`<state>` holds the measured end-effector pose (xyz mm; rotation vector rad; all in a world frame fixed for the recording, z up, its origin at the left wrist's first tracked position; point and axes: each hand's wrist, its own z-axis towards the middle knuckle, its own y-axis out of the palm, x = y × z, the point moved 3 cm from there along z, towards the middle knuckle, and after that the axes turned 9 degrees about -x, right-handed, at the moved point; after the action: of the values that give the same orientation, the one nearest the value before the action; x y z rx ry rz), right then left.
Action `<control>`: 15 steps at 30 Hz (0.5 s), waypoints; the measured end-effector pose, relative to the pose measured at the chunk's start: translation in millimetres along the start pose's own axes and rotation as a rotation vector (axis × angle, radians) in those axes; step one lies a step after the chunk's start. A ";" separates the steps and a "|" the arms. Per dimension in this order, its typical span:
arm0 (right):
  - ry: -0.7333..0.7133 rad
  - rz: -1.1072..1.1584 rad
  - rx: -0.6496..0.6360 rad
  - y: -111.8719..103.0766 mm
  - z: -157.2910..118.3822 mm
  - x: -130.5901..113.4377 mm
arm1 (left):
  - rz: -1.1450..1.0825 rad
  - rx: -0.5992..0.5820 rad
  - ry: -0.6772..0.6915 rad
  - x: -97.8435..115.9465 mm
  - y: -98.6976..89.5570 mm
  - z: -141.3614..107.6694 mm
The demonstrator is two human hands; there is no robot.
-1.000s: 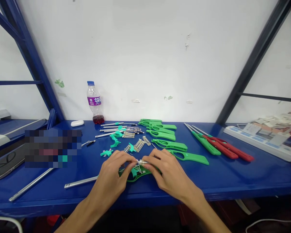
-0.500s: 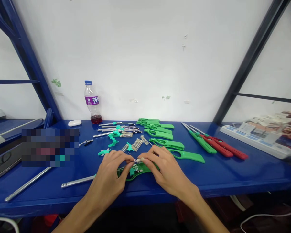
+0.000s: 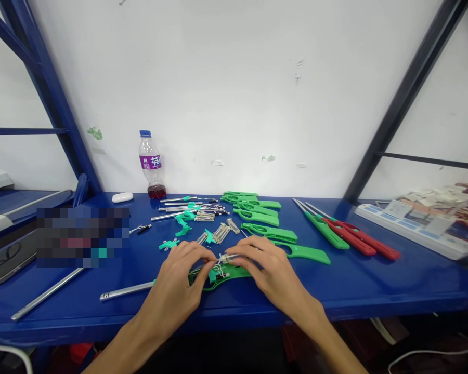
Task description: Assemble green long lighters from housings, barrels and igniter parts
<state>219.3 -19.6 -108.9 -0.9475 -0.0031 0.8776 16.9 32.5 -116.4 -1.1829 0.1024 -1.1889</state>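
Near the table's front edge lies a green lighter shell half [image 3: 234,272], with white wires, a teal trigger and a metal tube [image 3: 127,291] running out to the left. Just above it is a clear fuel tank [image 3: 225,257] with a whitish end. My right hand [image 3: 271,267] grips the tank's right part between thumb and fingers. My left hand [image 3: 185,270] is closed in a pinch at the whitish end; what lies between its fingertips is too small to make out. Behind my hands lie loose clear tanks [image 3: 220,233] and teal triggers [image 3: 183,226].
Several green shell halves [image 3: 255,217] lie at the back centre. Finished green and red lighters [image 3: 351,238] lie right, beside a white power strip [image 3: 413,231]. A drink bottle [image 3: 152,163] stands by the wall. Metal tubes with wires [image 3: 191,208] lie behind; another tube [image 3: 47,293] is at left.
My right fingers have shifted slightly on the fuel tank, and more of it shows between my hands. My left hand keeps its pinch. The view has moved a little.
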 end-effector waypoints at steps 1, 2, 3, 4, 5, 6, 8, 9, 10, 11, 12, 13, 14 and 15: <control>-0.001 -0.003 0.005 -0.3 0.1 -0.5 | -0.001 -0.002 0.007 0.9 -0.4 -0.1; -0.001 -0.006 0.006 -0.3 0.2 -1.0 | 0.000 0.000 0.014 1.6 -0.8 -0.2; -0.002 -0.011 0.005 -0.1 0.5 -1.6 | 0.005 0.005 0.023 2.1 -1.0 -0.4; -0.005 -0.017 0.000 0.4 0.8 -2.2 | 0.013 0.012 0.035 2.5 -1.0 -0.5; -0.010 -0.026 -0.006 1.1 1.2 -2.9 | 0.023 0.018 0.048 2.6 -0.8 -0.5; -0.013 -0.035 -0.015 2.0 1.7 -3.4 | 0.035 0.024 0.055 2.3 -0.6 -0.4; -0.015 -0.051 -0.027 3.6 2.5 -3.7 | 0.062 0.030 0.057 1.1 0.3 0.1; -0.010 -0.056 -0.028 4.1 2.7 -3.4 | 0.078 0.030 0.054 0.4 0.8 0.3; 0.000 -0.062 -0.027 4.3 2.9 -2.8 | 0.097 0.038 0.052 -0.1 1.0 0.3; 0.016 -0.069 -0.025 4.3 3.0 -2.0 | 0.123 0.057 0.053 -0.1 0.9 -0.1; 0.036 -0.078 -0.027 4.2 3.0 -0.9 | 0.159 0.086 0.058 0.4 0.5 -1.0; 0.062 -0.086 -0.039 4.3 2.8 0.4 | 0.201 0.118 0.070 1.4 0.0 -2.6; 0.089 -0.093 -0.060 4.6 2.6 1.7 | 0.246 0.147 0.084 2.7 -0.4 -4.6; 0.114 -0.099 -0.088 5.1 2.4 3.0 | 0.289 0.165 0.097 4.0 -0.4 -7.1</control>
<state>217.1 -14.6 -112.2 -1.0695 0.0087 0.7360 14.1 24.9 -117.3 -0.9301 0.2360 -0.9796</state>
